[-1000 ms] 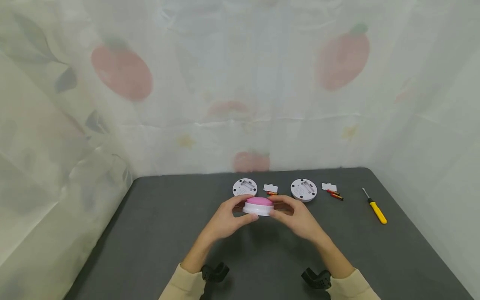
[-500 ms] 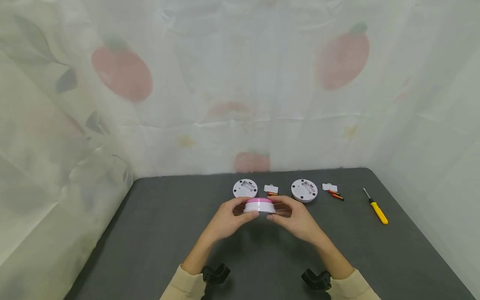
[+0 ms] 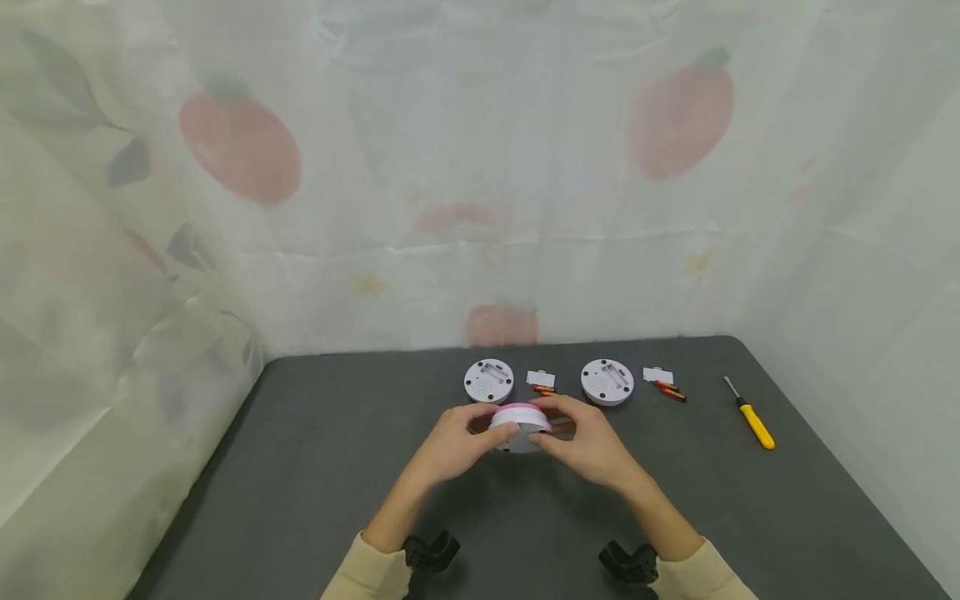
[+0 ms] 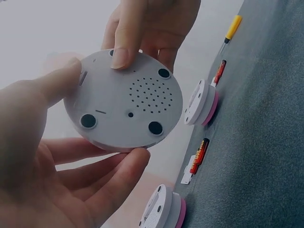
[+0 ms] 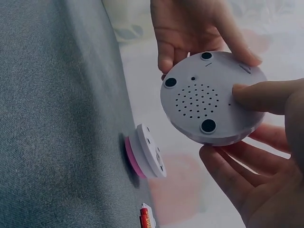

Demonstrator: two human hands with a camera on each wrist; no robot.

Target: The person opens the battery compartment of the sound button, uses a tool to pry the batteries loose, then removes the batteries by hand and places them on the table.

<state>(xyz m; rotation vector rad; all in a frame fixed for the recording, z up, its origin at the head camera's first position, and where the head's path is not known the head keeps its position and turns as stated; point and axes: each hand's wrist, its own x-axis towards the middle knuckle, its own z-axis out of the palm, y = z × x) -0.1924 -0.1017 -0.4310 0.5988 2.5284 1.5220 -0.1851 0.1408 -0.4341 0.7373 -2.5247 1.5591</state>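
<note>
Both hands hold a round white sound button with a pink top (image 3: 528,419) above the dark table. My left hand (image 3: 453,442) pinches its left side, thumb on the near face and fingers behind. On the opposite side, my right hand (image 3: 588,440) grips it, with the thumb pressing on the underside in the right wrist view. That underside (image 4: 111,97) has a cluster of speaker holes, dark round feet and a small screw hole. Its pink top mostly faces away, showing only as a thin strip in the head view.
Two similar buttons lie upside down at the back, the left one (image 3: 489,381) and the right one (image 3: 607,382), battery slots exposed. Beside each are a white cover (image 3: 658,375) and red-and-black batteries (image 3: 672,395). A yellow-handled screwdriver (image 3: 756,427) lies at the right.
The held button has tilted, its pink top turning away and its underside coming up toward the head camera. Both hands stay around it; the things on the table have not moved.
</note>
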